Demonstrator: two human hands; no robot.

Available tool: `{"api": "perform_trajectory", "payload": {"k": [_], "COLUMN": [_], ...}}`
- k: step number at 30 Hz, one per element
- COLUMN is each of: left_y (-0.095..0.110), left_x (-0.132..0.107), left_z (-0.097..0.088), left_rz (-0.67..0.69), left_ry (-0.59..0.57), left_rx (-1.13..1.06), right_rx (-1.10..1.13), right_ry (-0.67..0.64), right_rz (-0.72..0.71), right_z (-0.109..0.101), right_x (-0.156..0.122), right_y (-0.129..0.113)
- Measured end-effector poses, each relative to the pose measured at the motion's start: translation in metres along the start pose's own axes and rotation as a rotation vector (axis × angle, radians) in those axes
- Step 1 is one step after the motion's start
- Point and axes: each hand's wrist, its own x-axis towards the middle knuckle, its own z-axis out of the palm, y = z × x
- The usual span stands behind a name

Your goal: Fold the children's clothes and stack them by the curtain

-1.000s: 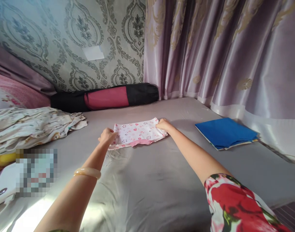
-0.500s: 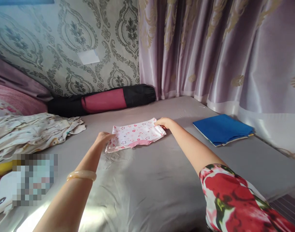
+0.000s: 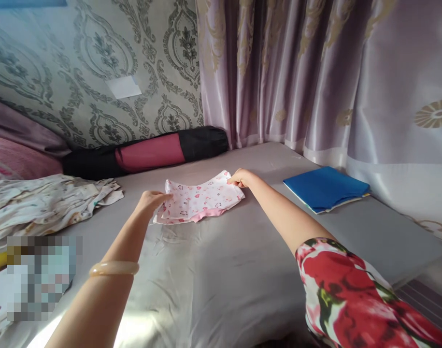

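Note:
A small white garment [image 3: 202, 197] with pink and dark prints and a pink trim lies folded on the grey bed sheet [image 3: 221, 270]. Its exact kind I cannot make out. My left hand [image 3: 150, 200], with a pale bangle on the forearm, pinches its left edge. At the upper right corner, my right hand [image 3: 241, 178] has its fingers closed on the cloth. The garment's far edge sags between the two hands, and its upper corners are lifted a little off the sheet.
A folded blue cloth [image 3: 325, 188] lies to the right. Crumpled patterned white cloth [image 3: 50, 200] is on the left. Against the wall rests a long black and dark-red bag [image 3: 148, 152]. Lilac curtains [image 3: 278, 72] hang behind the bed.
The garment's far edge has been raised at both corners and now dips in the middle. Both hands still hold it. The whole view has shifted slightly.

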Motion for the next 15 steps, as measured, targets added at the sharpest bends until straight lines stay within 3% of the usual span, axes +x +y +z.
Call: {"api": "perform_trajectory", "payload": {"k": [6,15], "left_y": [0.029,0.076], "left_x": [-0.009,-0.036], "left_z": [0.013,0.084], "left_rz": [0.018,0.142], "left_ry": [-0.024,-0.261], "left_rx": [-0.027,-0.233], "right_rx": [0.091,0.062], "right_ry": [0.101,0.283], "right_rz": [-0.041,-0.029], "right_z": [-0.035,-0.124], "right_x": [-0.008,-0.026], "right_y": [0.013,0.058]}}
